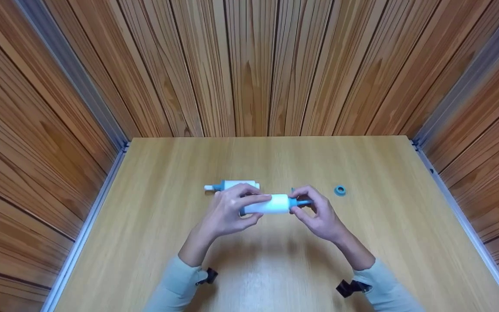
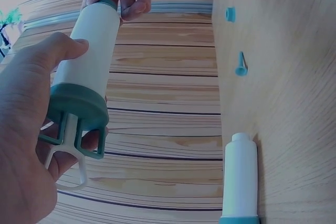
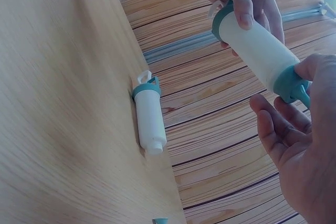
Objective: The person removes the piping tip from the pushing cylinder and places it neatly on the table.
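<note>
The held tube [image 1: 278,204], white with blue-green ends, is in the air above the worktop [image 1: 409,225], lying roughly level between 2 hands. The left grip [image 1: 231,211] is curled around its body near the handle [image 2: 69,135] end; the right grip [image 1: 320,216] pinches the collar [image 1: 293,203] at its other end, where a nozzle [image 1: 305,202] sticks out. This tube looks nearly or fully put together; I cannot tell whether the collar is tight.

Beyond the held tube, toward the left, tube 2 [image 1: 237,184] lies on its side, its neck [image 2: 240,137] bare. That 1 seems left unfinished: a loose nozzle [image 2: 241,67] lies beyond the held tube's collar, and a loose ring [image 1: 340,190] farther right.
</note>
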Demonstrator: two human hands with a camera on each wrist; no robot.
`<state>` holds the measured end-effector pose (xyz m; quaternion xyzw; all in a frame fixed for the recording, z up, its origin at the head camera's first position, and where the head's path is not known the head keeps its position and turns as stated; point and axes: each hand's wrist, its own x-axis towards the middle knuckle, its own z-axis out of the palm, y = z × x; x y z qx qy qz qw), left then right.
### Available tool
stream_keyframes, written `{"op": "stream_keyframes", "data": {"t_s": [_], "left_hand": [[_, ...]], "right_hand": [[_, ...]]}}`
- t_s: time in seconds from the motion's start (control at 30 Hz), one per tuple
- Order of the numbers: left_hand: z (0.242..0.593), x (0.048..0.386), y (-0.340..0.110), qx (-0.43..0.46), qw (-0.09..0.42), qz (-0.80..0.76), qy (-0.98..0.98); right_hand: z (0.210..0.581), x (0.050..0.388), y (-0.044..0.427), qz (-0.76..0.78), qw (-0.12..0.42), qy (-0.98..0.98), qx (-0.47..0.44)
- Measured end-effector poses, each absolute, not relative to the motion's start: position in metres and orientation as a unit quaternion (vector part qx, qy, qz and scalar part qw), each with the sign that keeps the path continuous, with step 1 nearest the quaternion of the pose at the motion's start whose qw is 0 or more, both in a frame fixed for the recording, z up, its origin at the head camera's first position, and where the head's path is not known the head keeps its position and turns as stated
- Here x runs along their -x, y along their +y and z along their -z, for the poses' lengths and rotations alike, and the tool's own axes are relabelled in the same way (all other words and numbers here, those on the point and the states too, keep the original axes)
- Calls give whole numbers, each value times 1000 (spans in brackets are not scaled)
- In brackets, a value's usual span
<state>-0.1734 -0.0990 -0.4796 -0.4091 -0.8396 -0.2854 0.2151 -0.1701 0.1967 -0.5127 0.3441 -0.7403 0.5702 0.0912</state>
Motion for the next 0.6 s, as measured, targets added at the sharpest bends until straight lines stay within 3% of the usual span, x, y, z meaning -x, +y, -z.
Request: {"op": "stream_keyframes", "data": {"t_s": [0.6], "left_hand": [[480,173,-101,407,208,280,-844]], "right_hand": [[515,171,199,-564,85,-754,-326]]}}
